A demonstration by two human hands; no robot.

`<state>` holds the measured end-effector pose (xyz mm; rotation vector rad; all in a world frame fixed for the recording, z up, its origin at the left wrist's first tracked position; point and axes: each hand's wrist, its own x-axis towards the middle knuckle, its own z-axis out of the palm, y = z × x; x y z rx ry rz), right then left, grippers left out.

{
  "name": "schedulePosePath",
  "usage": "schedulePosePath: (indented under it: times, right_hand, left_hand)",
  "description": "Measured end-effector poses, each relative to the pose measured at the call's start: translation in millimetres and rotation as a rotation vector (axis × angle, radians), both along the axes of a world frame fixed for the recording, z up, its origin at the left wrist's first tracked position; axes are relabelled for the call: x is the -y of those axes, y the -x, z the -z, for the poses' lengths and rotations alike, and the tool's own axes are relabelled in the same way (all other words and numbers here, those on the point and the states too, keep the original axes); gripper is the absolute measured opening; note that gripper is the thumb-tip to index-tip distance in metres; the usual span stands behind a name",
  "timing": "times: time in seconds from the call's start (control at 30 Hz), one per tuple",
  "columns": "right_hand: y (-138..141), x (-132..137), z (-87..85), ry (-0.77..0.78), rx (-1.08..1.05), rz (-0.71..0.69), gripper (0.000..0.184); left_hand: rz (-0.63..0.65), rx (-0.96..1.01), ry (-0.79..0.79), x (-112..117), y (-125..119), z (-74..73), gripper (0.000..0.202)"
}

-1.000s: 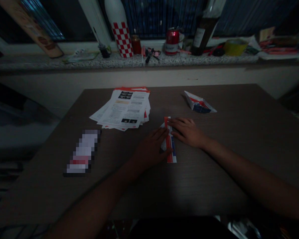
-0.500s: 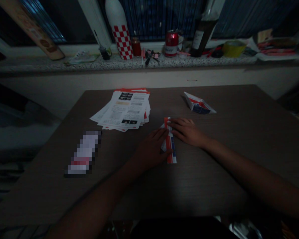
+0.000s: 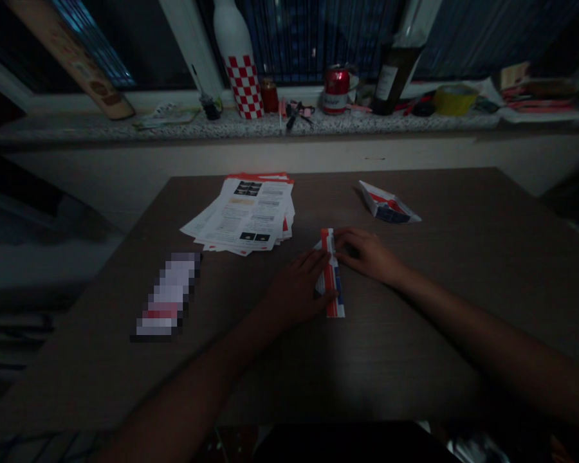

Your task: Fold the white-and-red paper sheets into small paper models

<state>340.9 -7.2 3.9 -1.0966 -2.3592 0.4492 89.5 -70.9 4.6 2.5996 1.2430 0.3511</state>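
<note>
A folded paper strip (image 3: 330,275), printed red, white and blue, lies lengthwise on the table with a pale corner sticking out on its left. Across its left side rests my left hand (image 3: 296,286), palm down, fingers and thumb spread flat on the paper. My right hand (image 3: 367,254) is at the upper right edge of the strip. Its fingers are bent, thumb and forefinger tips brought together at the paper's edge; the exact grip there is too dark to see fully. Farther back on the right sits a folded paper boat-like shape (image 3: 390,206) in the same colours.
A fanned stack of printed sheets (image 3: 251,215) lies at the back left, with a phone (image 3: 168,296) nearer me, its screen blurred. Along the stone windowsill (image 3: 174,132) stand a checkered white-and-red bottle (image 3: 244,77), a red can (image 3: 336,90), a dark bottle (image 3: 393,80) and small clutter.
My right hand's fingers, laid flat over the strip's upper part before, have drawn back to its right edge and curled. My left hand stays on the paper. The view has shifted slightly.
</note>
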Motion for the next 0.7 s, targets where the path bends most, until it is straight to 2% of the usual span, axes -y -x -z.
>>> schedulePosePath:
  times: [0.1,0.47,0.7]
  right_hand:
    - [0,0,-0.9,0.018,-0.028,0.002,0.003]
    - [1,-1,0.9,0.013,0.018,0.032,0.003]
    - [3,-31,7.6,-0.045,-0.046,0.075,0.004]
  left_hand:
    - [0.002,-0.002,0.001,0,-1,-0.1,0.078]
    - [0.002,0.005,0.004,0,-1,0.8,0.080]
    - [-0.003,0.013,0.002,1,-1,-0.1,0.078]
